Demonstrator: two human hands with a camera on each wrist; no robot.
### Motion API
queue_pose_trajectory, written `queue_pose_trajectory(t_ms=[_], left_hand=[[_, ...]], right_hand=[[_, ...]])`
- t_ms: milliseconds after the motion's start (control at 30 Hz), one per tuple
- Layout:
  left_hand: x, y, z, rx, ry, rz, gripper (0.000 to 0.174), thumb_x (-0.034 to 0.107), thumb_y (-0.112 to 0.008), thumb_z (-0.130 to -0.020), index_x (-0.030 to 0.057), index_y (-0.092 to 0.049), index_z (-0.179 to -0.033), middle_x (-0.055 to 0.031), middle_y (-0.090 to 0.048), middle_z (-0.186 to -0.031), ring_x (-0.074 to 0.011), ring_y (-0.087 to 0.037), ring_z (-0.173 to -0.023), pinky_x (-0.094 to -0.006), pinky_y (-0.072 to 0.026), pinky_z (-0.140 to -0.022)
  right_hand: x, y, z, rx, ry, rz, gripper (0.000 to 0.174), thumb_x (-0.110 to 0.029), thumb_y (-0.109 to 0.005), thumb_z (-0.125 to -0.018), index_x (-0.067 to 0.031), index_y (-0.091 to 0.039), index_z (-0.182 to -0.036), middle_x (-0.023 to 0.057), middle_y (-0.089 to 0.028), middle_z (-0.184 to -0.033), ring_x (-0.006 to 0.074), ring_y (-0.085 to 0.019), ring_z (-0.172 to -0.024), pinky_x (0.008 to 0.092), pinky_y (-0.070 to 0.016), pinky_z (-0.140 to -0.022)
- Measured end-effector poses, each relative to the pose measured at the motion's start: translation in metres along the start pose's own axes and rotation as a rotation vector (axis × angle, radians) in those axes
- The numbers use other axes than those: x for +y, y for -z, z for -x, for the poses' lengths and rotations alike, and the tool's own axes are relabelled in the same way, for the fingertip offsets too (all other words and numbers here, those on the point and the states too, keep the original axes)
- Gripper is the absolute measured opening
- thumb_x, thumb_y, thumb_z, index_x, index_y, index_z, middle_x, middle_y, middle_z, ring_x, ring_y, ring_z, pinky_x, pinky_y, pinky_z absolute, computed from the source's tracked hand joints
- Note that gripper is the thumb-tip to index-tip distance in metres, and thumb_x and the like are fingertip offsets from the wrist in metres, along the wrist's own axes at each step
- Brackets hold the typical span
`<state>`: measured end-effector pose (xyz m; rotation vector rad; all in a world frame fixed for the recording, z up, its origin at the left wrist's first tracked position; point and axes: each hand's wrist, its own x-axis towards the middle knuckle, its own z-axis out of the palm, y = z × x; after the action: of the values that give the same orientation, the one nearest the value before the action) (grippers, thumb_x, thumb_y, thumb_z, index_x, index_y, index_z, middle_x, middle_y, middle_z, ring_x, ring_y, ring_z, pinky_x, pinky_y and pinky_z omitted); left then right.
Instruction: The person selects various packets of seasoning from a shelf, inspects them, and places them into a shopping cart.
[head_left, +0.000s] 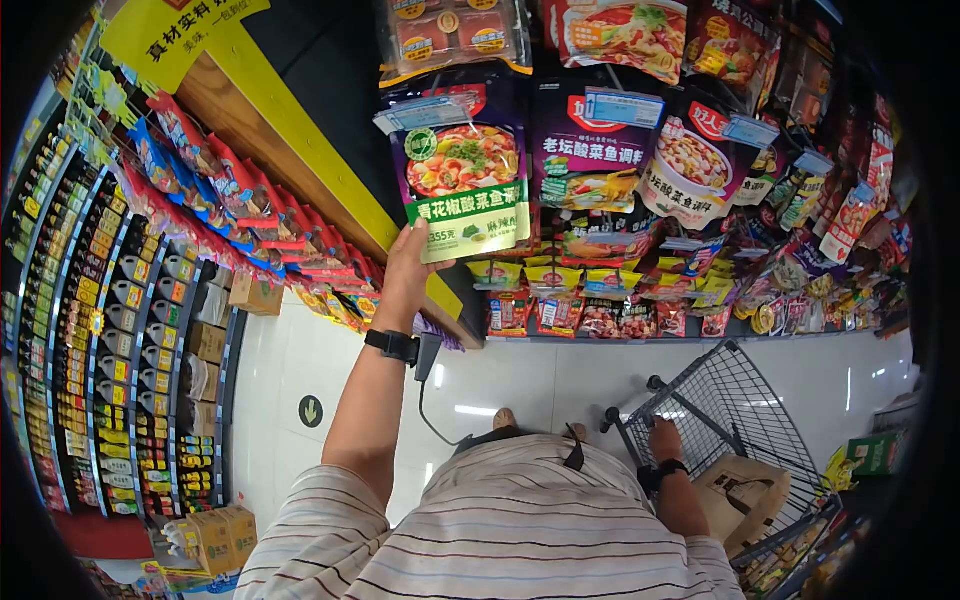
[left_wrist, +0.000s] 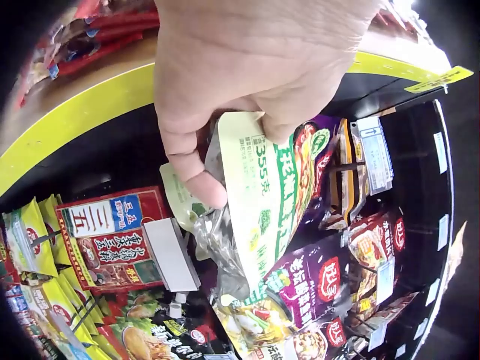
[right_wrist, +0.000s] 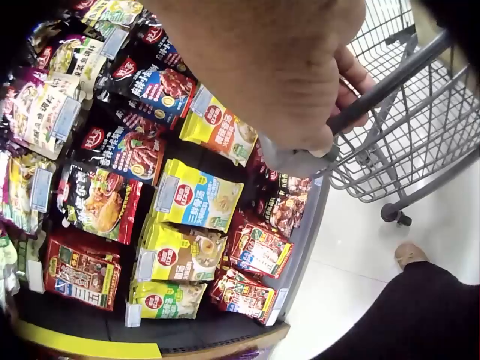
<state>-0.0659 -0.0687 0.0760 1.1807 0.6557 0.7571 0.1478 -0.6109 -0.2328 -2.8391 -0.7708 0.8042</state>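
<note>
My left hand pinches the lower left corner of a purple and green seasoning pouch, which hangs on the rack with a price tag overlapping its top. In the left wrist view, the thumb is on the printed front of the pouch and the fingers curl behind it, over its silvery underside. Down to the right, my right hand grips the dark handle of a wire shopping cart. A brown bag lies in the cart.
Purple seasoning pouches hang right beside the held one, with smaller packets lower down. A yellow-edged shelf runs along the left, with red snack bags below it. Bottle shelves stand farther left, across the tiled floor.
</note>
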Motion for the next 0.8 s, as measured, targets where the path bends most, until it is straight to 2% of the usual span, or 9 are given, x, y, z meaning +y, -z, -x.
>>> queue_pose_trajectory(t_ms=[133, 233, 433, 567, 667, 767, 800], left_hand=[[0.002, 0.001, 0.0, -0.022, -0.002, 0.029, 0.04, 0.04, -0.052, -0.104, 0.0047, -0.058, -0.122, -0.0064, -0.068, -0.112, -0.0167, -0.068, -0.098, -0.0336, -0.0588, -0.078], [0.003, 0.002, 0.001, -0.021, 0.005, 0.045, 0.039, 0.039, -0.051, -0.105, 0.0049, -0.058, -0.122, -0.0061, -0.068, -0.111, -0.0165, -0.068, -0.097, -0.0336, -0.0586, -0.078], [0.003, 0.005, 0.0, -0.019, 0.018, 0.04, 0.036, 0.038, -0.05, -0.105, 0.0055, -0.058, -0.12, -0.0058, -0.068, -0.108, -0.0158, -0.068, -0.093, -0.0323, -0.0572, -0.074], [0.001, 0.005, -0.002, 0.028, 0.019, 0.02, 0.037, 0.04, -0.051, -0.104, 0.0059, -0.059, -0.118, -0.0053, -0.069, -0.106, -0.0152, -0.067, -0.091, -0.0314, -0.0565, -0.072], [0.001, 0.006, -0.002, 0.026, -0.005, -0.007, 0.038, 0.041, -0.052, -0.104, 0.006, -0.059, -0.119, -0.0041, -0.069, -0.105, -0.0138, -0.068, -0.09, -0.0293, -0.0565, -0.069], [0.0, 0.006, -0.003, 0.021, -0.035, -0.028, 0.039, 0.041, -0.051, -0.104, 0.0062, -0.059, -0.121, -0.0033, -0.069, -0.104, -0.0119, -0.068, -0.088, -0.0263, -0.0559, -0.066], [0.001, 0.006, -0.003, 0.026, -0.042, -0.034, 0.04, 0.041, -0.051, -0.104, 0.0059, -0.059, -0.122, -0.003, -0.068, -0.104, -0.0114, -0.068, -0.087, -0.0254, -0.0555, -0.065]], right_hand=[[-0.024, -0.005, -0.007, 0.007, 0.05, 0.021, 0.034, -0.018, -0.056, -0.09, -0.0093, -0.063, -0.122, 0.0262, -0.064, -0.112, 0.0414, -0.065, -0.103, 0.0506, -0.0541, -0.088], [-0.04, -0.002, -0.01, 0.004, 0.074, -0.064, 0.034, -0.016, -0.055, -0.089, -0.0086, -0.064, -0.121, 0.0267, -0.065, -0.108, 0.0424, -0.065, -0.102, 0.0511, -0.0543, -0.087], [-0.068, 0.002, -0.022, 0.036, 0.162, -0.048, 0.034, -0.01, -0.054, -0.087, -0.0056, -0.065, -0.118, 0.0279, -0.066, -0.105, 0.0435, -0.065, -0.101, 0.0499, -0.0536, -0.088], [-0.072, -0.001, -0.038, -0.006, 0.155, -0.126, 0.03, -0.011, -0.056, -0.085, -0.0039, -0.068, -0.111, 0.028, -0.066, -0.107, 0.0434, -0.064, -0.102, 0.0493, -0.0532, -0.09], [-0.084, -0.013, -0.044, 0.107, 0.211, -0.087, 0.021, -0.01, -0.057, -0.082, -0.0019, -0.068, -0.097, 0.0288, -0.068, -0.092, 0.0446, -0.066, -0.092, 0.051, -0.0532, -0.085], [-0.107, 0.001, -0.039, -0.003, 0.139, -0.009, 0.029, -0.017, -0.056, -0.084, -0.001, -0.07, -0.104, 0.0269, -0.066, -0.108, 0.0419, -0.064, -0.104, 0.0487, -0.0527, -0.091], [-0.108, 0.001, -0.041, -0.001, 0.149, -0.008, 0.029, -0.018, -0.056, -0.085, -0.0008, -0.069, -0.103, 0.0267, -0.066, -0.108, 0.0417, -0.064, -0.104, 0.0484, -0.0527, -0.092]])
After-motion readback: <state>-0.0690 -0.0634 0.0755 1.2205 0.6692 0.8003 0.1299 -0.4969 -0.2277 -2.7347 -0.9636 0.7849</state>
